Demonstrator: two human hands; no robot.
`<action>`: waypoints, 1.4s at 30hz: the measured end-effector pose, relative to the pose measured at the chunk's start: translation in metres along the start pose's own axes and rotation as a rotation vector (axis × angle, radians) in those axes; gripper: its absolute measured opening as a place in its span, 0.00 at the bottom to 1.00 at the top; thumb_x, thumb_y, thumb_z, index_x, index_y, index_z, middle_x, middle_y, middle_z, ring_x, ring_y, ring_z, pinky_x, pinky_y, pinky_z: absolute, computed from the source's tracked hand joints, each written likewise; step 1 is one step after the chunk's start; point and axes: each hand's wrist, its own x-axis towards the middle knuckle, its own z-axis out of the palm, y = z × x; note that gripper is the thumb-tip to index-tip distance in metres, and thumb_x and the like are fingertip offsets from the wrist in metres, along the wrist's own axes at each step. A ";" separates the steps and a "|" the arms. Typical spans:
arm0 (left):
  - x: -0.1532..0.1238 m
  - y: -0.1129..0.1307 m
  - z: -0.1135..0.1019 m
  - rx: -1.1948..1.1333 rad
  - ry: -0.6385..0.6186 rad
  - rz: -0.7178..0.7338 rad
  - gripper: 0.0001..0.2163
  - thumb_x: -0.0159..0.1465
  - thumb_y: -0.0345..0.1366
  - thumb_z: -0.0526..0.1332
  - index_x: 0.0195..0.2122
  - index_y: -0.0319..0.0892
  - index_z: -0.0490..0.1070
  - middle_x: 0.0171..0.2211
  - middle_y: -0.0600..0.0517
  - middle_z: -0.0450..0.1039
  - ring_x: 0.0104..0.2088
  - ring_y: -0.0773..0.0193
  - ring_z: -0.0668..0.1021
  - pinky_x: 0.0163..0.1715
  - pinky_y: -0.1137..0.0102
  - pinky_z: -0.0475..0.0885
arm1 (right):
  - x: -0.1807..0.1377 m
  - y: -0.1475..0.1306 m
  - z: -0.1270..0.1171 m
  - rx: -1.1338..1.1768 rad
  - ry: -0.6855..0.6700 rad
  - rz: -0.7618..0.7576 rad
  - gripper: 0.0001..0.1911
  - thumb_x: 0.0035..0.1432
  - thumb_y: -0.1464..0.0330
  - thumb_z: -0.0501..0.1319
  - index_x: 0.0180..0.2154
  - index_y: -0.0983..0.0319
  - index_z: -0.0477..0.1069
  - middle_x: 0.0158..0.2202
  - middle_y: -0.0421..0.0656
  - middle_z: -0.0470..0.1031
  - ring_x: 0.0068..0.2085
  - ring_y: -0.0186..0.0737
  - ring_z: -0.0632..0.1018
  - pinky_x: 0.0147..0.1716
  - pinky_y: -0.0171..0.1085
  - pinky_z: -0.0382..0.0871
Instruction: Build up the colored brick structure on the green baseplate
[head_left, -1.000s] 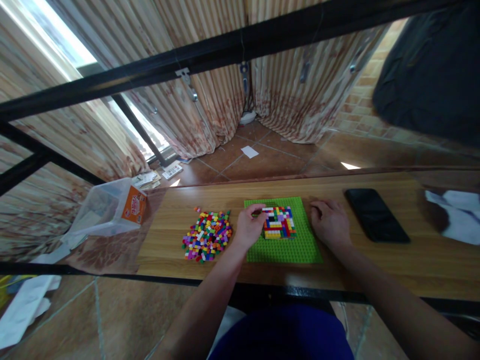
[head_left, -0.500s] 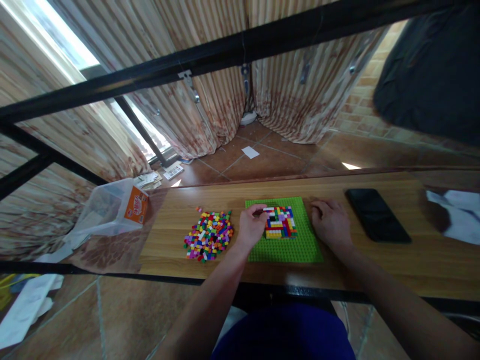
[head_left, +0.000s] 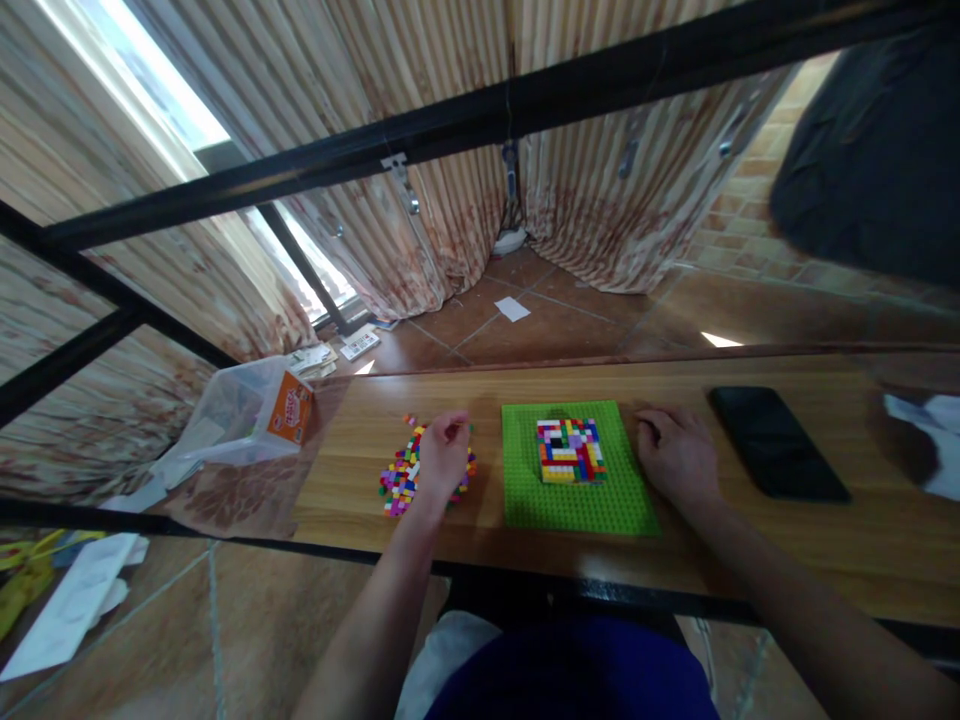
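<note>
A green baseplate [head_left: 577, 500] lies on the wooden table [head_left: 750, 545], with a small block of coloured bricks [head_left: 570, 450] built near its far middle. To its left is a pile of loose coloured bricks [head_left: 401, 478]. My left hand [head_left: 442, 457] hovers over that pile with fingers pinched together; what they hold is too small to make out. My right hand [head_left: 675, 455] rests on the table at the baseplate's right edge, fingers curled under, with nothing visible in it.
A black phone [head_left: 778, 455] lies to the right of my right hand. White cloth or paper [head_left: 926, 445] sits at the far right. A clear plastic tub with an orange label [head_left: 251, 415] lies tipped at the table's left end. Black metal bars [head_left: 480, 110] cross overhead.
My left hand has left the brick block on the baseplate and moved left over the loose pile. The right hand has stayed put. The view shifted slightly.
</note>
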 end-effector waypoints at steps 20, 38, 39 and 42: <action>0.012 0.014 0.007 0.800 -0.210 0.238 0.09 0.62 0.28 0.57 0.33 0.42 0.77 0.38 0.43 0.77 0.42 0.53 0.75 0.47 0.59 0.67 | 0.000 0.003 0.002 0.017 -0.012 0.011 0.14 0.60 0.68 0.53 0.40 0.63 0.76 0.41 0.52 0.76 0.42 0.49 0.74 0.45 0.47 0.67; -0.032 0.026 0.053 -0.192 -0.242 0.041 0.08 0.60 0.29 0.62 0.37 0.43 0.79 0.35 0.51 0.79 0.35 0.64 0.78 0.39 0.68 0.73 | 0.000 -0.001 -0.001 0.045 0.004 0.021 0.14 0.60 0.68 0.53 0.39 0.64 0.77 0.41 0.53 0.75 0.43 0.49 0.73 0.46 0.47 0.67; -0.032 0.027 0.054 -0.191 -0.237 0.047 0.08 0.60 0.29 0.62 0.37 0.43 0.79 0.35 0.51 0.79 0.36 0.64 0.78 0.39 0.68 0.73 | 0.000 -0.001 -0.001 0.044 0.005 0.019 0.14 0.60 0.68 0.53 0.39 0.64 0.77 0.41 0.53 0.75 0.43 0.50 0.73 0.46 0.47 0.67; -0.034 0.030 0.057 -0.185 -0.225 0.101 0.08 0.61 0.29 0.62 0.37 0.44 0.79 0.36 0.50 0.79 0.37 0.64 0.79 0.41 0.68 0.74 | 0.000 -0.001 -0.001 0.035 -0.001 0.022 0.14 0.60 0.68 0.53 0.40 0.64 0.77 0.41 0.53 0.75 0.43 0.50 0.73 0.46 0.46 0.67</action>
